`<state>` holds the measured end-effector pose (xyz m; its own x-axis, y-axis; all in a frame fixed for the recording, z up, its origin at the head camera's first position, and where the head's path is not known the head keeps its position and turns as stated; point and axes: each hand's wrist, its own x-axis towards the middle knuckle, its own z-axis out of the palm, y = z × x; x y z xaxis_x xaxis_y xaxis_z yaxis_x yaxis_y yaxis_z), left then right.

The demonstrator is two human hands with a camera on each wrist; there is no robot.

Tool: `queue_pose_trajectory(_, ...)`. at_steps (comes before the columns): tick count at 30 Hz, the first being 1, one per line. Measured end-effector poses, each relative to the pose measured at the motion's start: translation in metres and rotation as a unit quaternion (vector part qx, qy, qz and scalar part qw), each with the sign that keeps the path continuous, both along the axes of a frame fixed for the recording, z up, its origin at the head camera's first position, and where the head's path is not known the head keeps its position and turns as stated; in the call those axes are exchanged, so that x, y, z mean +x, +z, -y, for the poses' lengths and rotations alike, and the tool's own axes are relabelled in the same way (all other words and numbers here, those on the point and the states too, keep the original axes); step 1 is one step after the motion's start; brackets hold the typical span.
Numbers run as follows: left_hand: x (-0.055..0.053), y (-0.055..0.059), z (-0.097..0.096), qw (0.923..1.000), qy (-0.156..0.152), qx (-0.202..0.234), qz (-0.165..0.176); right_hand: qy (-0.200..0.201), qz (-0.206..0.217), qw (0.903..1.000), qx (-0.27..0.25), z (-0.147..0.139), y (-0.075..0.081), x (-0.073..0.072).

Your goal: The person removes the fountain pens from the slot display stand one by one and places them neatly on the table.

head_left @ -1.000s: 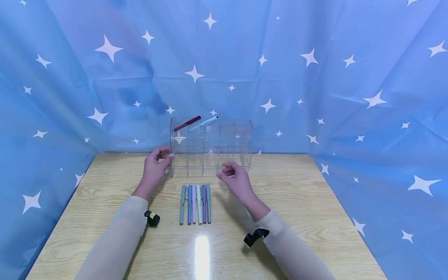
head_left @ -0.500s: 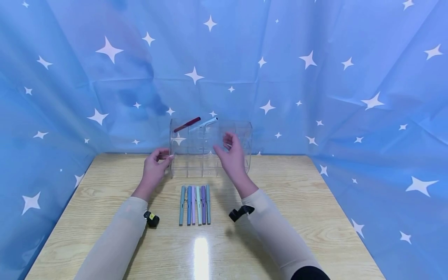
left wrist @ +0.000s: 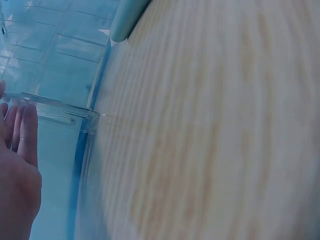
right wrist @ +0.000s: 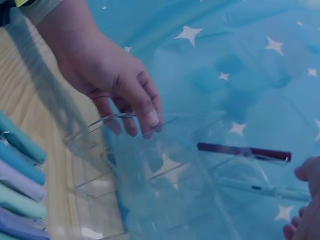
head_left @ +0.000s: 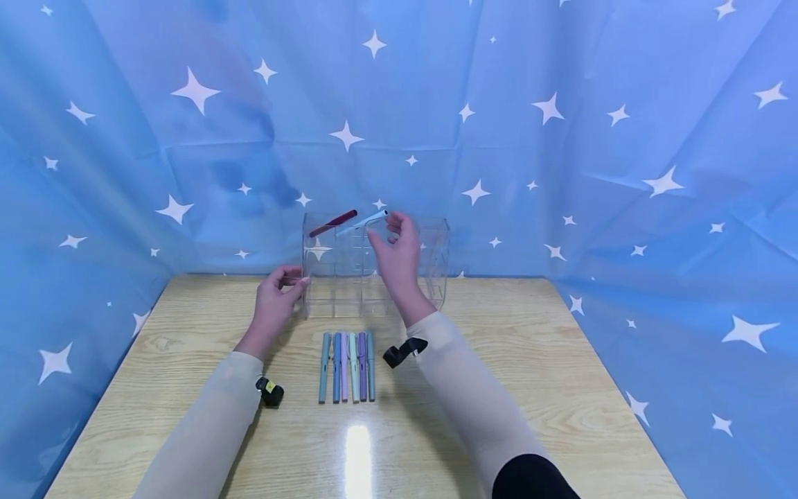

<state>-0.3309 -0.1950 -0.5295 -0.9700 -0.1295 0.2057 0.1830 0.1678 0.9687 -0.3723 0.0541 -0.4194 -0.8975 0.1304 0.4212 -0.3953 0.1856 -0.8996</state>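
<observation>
A clear compartment organizer (head_left: 318, 307) stands at the back of the table. My left hand (head_left: 274, 299) grips its left side wall, thumb in front and fingers behind; the left wrist view shows those fingers (left wrist: 29, 135) along the clear panel. A dark red pen (head_left: 333, 223) and a light blue pen (head_left: 368, 220) lean tilted in the organizer's upper left part. Close to the light blue pen's upper end is my right hand (head_left: 401, 260), fingers loosely bent and thumb apart. In the right wrist view, the right hand (right wrist: 310, 200) overlaps the end of that pen (right wrist: 240, 186).
Several capped pens in blue, purple and green, among them a lilac pen (head_left: 345, 367), lie side by side on the wooden table (head_left: 499, 388) before the organizer. A blue curtain with white stars (head_left: 530, 173) hangs right behind and along both sides.
My right hand has risen from the organizer's lower front and moved left to its top, beside the light blue pen. The left hand keeps its hold on the organizer, and the pens lie as before.
</observation>
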Motion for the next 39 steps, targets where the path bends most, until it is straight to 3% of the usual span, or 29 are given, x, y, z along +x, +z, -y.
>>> queue_pose_trajectory(1, -0.002, -0.004, 0.001, 1.0000, 0.002, -0.003, -0.004, -0.002, 0.003, 1.0000, 0.002, 0.002, 0.002, -0.001)
queue_pose_trajectory(7, -0.001, -0.002, 0.002, 1.0000, 0.001, 0.000, 0.001, -0.034, 0.036, 0.9987, 0.009, 0.013, 0.010, -0.009)
queue_pose_trajectory(16, -0.003, -0.002, 0.001, 0.9998, 0.000, 0.011, 0.018, -0.071, 0.036, 0.9960, 0.040, 0.023, 0.010, -0.021)
queue_pose_trajectory(24, 0.012, 0.023, -0.005, 0.9996, -0.005, 0.009, 0.026, -0.072, 0.032, 0.9959, 0.043, 0.029, 0.004, -0.026)
queue_pose_trajectory(28, 0.017, 0.029, -0.006, 0.9998, -0.005, 0.005, 0.020, -0.086, 0.035, 0.9929, 0.074, 0.033, 0.003, -0.029)
queue_pose_trajectory(33, 0.016, 0.027, -0.006, 0.9998, -0.003, 0.007, 0.020, -0.103, 0.033, 0.9887, 0.104, 0.036, 0.001, -0.031)
queue_pose_trajectory(39, 0.012, 0.024, -0.005, 0.9997, -0.001, 0.009, 0.022, -0.101, 0.017, 0.9910, 0.086, 0.036, -0.001, -0.033)
